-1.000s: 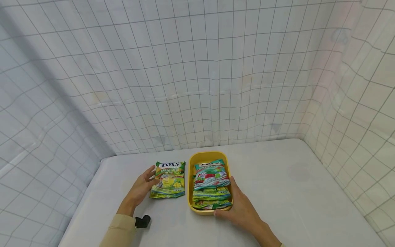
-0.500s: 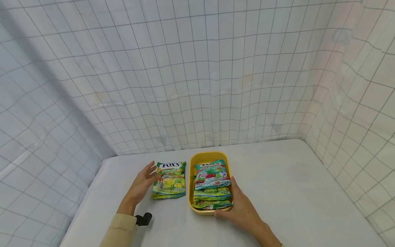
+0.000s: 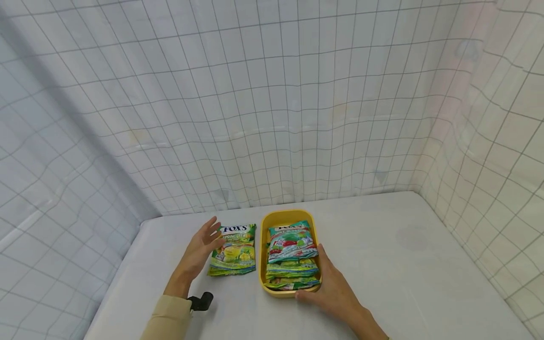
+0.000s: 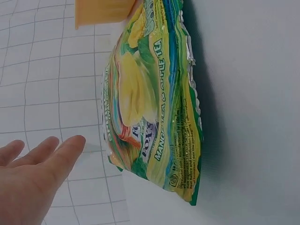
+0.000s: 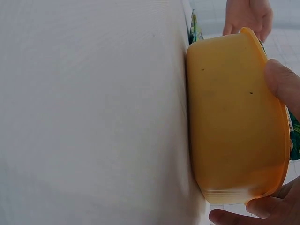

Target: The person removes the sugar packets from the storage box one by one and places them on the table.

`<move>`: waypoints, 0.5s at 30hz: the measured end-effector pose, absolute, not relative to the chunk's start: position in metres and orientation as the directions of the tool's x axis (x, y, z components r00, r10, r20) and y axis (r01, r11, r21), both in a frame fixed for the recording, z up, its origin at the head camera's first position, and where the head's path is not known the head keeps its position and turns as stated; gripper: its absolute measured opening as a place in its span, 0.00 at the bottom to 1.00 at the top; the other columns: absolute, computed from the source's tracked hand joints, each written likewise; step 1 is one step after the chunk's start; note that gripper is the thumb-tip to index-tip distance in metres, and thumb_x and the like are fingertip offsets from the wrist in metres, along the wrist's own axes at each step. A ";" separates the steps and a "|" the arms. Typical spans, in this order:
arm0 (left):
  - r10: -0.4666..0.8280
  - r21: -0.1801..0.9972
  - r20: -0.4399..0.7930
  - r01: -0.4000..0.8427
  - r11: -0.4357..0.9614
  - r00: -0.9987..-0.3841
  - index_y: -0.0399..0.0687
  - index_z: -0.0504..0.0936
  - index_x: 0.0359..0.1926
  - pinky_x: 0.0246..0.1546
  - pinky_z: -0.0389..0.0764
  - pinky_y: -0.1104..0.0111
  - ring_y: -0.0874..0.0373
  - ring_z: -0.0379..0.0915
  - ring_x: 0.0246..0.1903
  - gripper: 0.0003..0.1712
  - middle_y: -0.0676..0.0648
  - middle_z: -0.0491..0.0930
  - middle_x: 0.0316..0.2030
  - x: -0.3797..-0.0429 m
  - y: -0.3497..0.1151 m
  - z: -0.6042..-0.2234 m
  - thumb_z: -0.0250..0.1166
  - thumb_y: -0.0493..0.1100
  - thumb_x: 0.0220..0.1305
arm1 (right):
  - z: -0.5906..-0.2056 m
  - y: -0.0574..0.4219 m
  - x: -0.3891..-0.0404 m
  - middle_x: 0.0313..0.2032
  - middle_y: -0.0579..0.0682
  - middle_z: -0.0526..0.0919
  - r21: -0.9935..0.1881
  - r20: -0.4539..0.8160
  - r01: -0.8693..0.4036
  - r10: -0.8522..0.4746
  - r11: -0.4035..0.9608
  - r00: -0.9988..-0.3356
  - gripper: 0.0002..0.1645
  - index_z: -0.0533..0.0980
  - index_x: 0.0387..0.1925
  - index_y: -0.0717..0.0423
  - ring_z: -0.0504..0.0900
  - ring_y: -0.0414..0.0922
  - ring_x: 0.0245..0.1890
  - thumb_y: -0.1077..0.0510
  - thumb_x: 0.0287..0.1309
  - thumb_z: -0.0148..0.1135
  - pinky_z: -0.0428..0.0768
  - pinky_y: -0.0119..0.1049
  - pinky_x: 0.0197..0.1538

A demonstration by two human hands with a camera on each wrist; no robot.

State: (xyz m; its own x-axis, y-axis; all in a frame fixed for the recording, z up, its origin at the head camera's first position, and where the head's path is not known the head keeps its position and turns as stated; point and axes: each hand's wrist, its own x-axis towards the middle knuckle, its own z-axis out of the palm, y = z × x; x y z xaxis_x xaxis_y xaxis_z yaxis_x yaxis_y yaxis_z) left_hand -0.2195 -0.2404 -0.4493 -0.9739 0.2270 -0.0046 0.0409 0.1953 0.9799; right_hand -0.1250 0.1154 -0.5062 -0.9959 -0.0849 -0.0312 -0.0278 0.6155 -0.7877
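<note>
Right, the left hand's (image 3: 199, 250) fingers (image 4: 68, 154) reach out straight, a little apart, just beside the left edge of a flat green-and-yellow plastic FOX'S Spring Tea packet (image 3: 238, 257), with a gap showing in the wrist view. And over to the right, the right hand (image 3: 335, 288) has its thumb and fingers clamped around the near right corner of a yellow, round-cornered plastic tub (image 3: 280, 217), which sits just right of that packet! Inside, a teal Mint Blossom packet (image 3: 293, 242) lies over green-and-yellow packets (image 3: 293, 268) towards the near end. Underneath, the white tabletop (image 3: 374, 245); beyond, a white grid-lined curtain (image 3: 289, 104).
</note>
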 end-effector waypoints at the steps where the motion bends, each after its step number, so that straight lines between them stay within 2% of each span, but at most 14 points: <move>1: 0.226 0.980 0.002 0.046 0.191 -0.974 0.41 0.41 0.81 0.72 0.49 0.40 0.34 0.43 0.76 0.45 0.33 0.46 0.78 -0.219 -0.239 -0.449 0.58 0.36 0.75 | -0.506 0.115 -0.125 0.79 0.56 0.52 -0.787 -0.032 -0.027 -0.084 0.616 -0.996 0.83 0.41 0.82 0.53 0.58 0.58 0.75 0.25 0.38 0.77 0.63 0.59 0.71; 9: 0.228 0.983 0.041 0.080 0.163 -0.973 0.42 0.42 0.82 0.72 0.54 0.43 0.36 0.46 0.76 0.47 0.36 0.50 0.78 -0.216 -0.231 -0.443 0.62 0.38 0.74 | -0.507 0.115 -0.125 0.79 0.55 0.53 -0.781 -0.033 -0.024 -0.079 0.624 -0.996 0.82 0.41 0.82 0.51 0.58 0.58 0.75 0.24 0.37 0.77 0.63 0.59 0.70; 11: 0.233 0.985 0.050 0.087 0.152 -0.971 0.43 0.42 0.82 0.71 0.60 0.49 0.37 0.46 0.76 0.48 0.37 0.50 0.78 -0.216 -0.229 -0.442 0.62 0.38 0.73 | -0.508 0.116 -0.125 0.79 0.55 0.52 -0.780 -0.025 -0.031 -0.081 0.625 -0.996 0.83 0.41 0.82 0.51 0.58 0.58 0.75 0.24 0.37 0.77 0.63 0.59 0.70; 15: 0.250 0.988 0.061 0.094 0.123 -0.966 0.44 0.42 0.82 0.63 0.69 0.71 0.38 0.46 0.76 0.48 0.38 0.50 0.78 -0.214 -0.225 -0.440 0.62 0.38 0.73 | -0.509 0.117 -0.124 0.79 0.56 0.52 -0.776 -0.014 -0.043 -0.086 0.629 -0.996 0.83 0.41 0.82 0.53 0.59 0.58 0.75 0.23 0.37 0.77 0.64 0.59 0.70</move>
